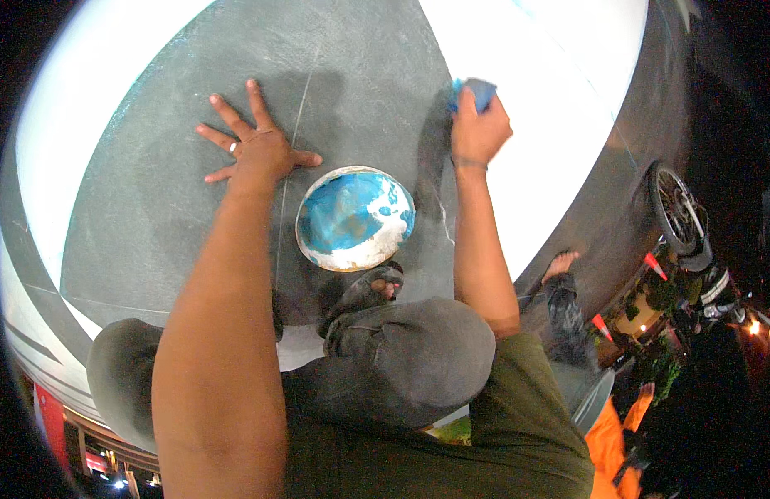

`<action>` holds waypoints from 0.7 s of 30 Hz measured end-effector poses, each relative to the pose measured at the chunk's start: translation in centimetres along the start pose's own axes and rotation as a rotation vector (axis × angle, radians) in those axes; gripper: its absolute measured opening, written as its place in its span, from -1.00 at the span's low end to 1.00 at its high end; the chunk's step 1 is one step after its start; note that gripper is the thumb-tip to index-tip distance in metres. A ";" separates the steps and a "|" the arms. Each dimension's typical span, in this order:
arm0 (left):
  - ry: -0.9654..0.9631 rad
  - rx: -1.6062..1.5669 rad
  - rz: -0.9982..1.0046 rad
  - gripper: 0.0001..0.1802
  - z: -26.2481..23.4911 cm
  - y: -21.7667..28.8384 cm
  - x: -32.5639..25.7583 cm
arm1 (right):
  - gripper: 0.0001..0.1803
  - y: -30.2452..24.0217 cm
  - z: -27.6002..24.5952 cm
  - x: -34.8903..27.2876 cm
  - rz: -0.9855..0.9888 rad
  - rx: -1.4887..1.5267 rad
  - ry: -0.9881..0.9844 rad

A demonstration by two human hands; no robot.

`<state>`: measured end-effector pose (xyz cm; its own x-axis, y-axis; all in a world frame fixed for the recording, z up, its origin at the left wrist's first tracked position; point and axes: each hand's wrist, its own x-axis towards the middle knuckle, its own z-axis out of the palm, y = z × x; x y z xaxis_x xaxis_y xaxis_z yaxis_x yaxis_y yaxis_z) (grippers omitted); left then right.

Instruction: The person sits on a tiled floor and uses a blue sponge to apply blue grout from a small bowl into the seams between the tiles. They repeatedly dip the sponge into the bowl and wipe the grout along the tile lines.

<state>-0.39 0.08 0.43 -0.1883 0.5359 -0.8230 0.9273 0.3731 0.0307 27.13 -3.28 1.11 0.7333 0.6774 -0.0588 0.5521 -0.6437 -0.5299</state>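
At the far left, pale painted bands are seen curving along the edge of a broad grey painted ground surface. The left hand is laid flat on that grey area, its fingers spread wide and holding nothing; a ring is worn on one of them. The hand appears to be planted there as a prop, so that weight can be carried while the body is crouched forward.

Just right of that hand, a round shallow bowl smeared with blue and white paint is set on the grey surface, between the two arms and close to a sandalled foot; it seems to be kept there so that paint stays within easy reach of either hand.

Further right, the right hand is closed around a small blue sponge or cloth, which is pressed at the border where the grey meets a large white area.

At the right edge, another person's bare foot and orange clothing are visible, and beyond them a parked motorcycle in the dark
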 end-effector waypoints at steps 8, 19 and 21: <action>-0.025 0.013 -0.035 0.84 -0.9 0.0 -0.1 | -0.70 -2.4 -1.5 3.3 -0.225 -0.007 -0.092; -0.055 -0.041 -0.036 0.80 -1.3 0.4 -0.5 | -0.65 -1.4 -2.5 -2.3 -0.409 -0.218 -0.286; -0.059 -0.047 -0.038 0.81 -1.4 0.2 -0.5 | -0.68 -0.7 -3.6 -2.2 -0.118 -0.110 -0.180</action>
<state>-0.59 0.96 1.68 -0.2023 0.4757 -0.8560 0.9032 0.4284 0.0247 26.58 -5.59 4.61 0.5837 0.7966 -0.1570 0.6772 -0.5844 -0.4471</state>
